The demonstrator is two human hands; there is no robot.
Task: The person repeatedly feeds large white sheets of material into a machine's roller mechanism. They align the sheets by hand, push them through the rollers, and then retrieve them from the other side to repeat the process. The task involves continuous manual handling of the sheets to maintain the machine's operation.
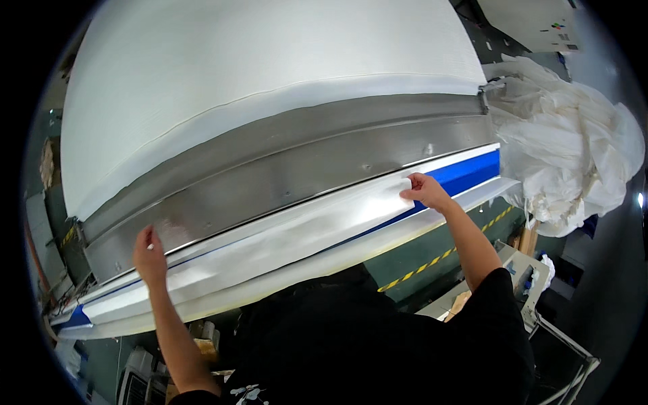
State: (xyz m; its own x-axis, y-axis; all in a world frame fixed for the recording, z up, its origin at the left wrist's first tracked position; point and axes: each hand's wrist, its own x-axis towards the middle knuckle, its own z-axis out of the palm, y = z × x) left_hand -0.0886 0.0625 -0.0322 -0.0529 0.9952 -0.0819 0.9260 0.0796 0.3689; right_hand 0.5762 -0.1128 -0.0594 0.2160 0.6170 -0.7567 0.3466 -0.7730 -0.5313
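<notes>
Between left grip [150, 258] and right grip [425, 191], best smooth the white strip [290, 241] flat; right pinches its end, left's hold I can't tell

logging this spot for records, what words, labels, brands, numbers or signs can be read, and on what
No text is readable.
White panel, upper right: dark and coloured marks, too small to read.
White strip in the right hand: no lettering visible.
Yellow-and-black floor tape: stripes, no lettering visible.

Long blue ledge [470, 170]; white strip [290, 244] lengthwise upon it
</notes>
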